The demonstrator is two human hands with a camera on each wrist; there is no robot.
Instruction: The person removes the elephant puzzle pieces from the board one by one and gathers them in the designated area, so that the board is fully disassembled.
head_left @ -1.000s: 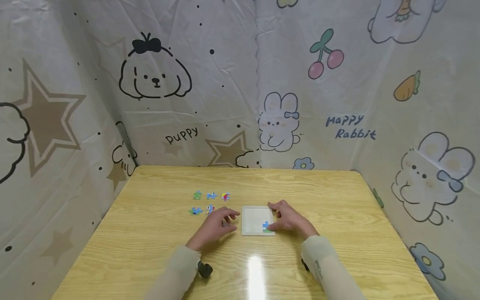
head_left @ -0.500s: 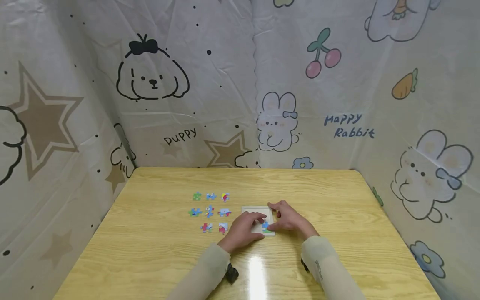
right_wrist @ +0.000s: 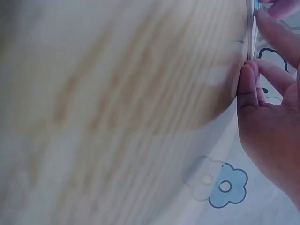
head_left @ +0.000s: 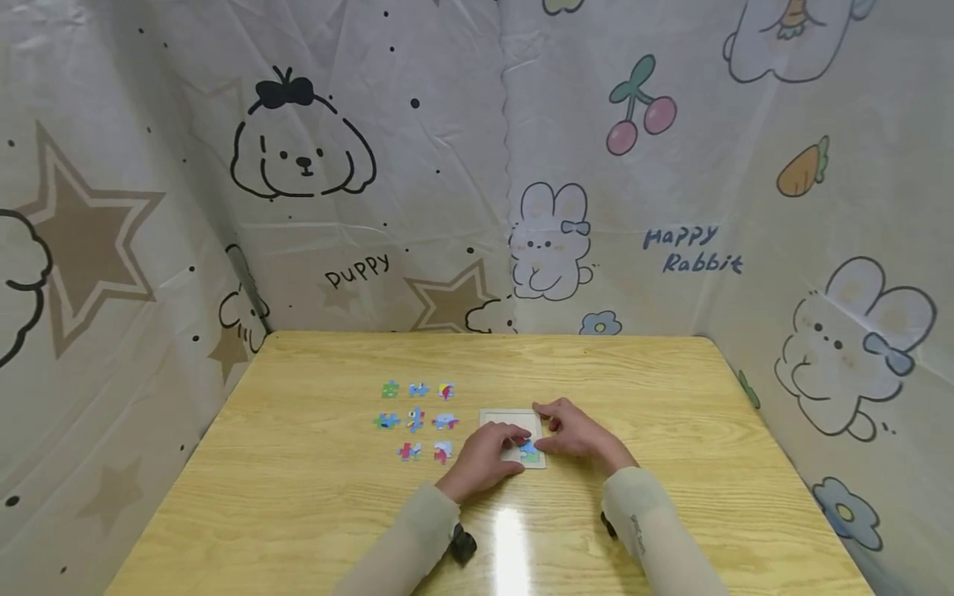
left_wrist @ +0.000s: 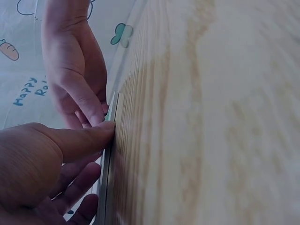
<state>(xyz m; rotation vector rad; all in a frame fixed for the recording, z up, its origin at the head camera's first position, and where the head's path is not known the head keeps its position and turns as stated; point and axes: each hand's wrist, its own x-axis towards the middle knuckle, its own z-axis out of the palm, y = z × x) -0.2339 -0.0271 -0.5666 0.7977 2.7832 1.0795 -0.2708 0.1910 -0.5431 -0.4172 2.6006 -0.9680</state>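
A small pale square puzzle tray (head_left: pixel 488 416) lies on the table. One blue-and-green jigsaw piece (head_left: pixel 530 455) is in its lower right corner. My left hand (head_left: pixel 484 459) reaches over the tray; its thumb touches the near edge in the left wrist view, while its relaxed fingers come down by the piece. At the tray's right side, my right hand (head_left: pixel 577 432) holds the edge, with the index finger at the far corner and the thumb by the piece. In the right wrist view, the fingertips (right_wrist: pixel 248 77) meet the tray's edge. The left hand partly hides the tray.
Several loose jigsaw pieces (head_left: pixel 415 420) lie in rows left of the tray. The wooden table (head_left: pixel 298 497) ends at printed cloth walls (head_left: pixel 417 165) behind and at both sides.
My left hand has moved right, from beside the loose pieces to over the tray, uncovering pieces it had hidden. The right hand has stayed at the tray's edge.
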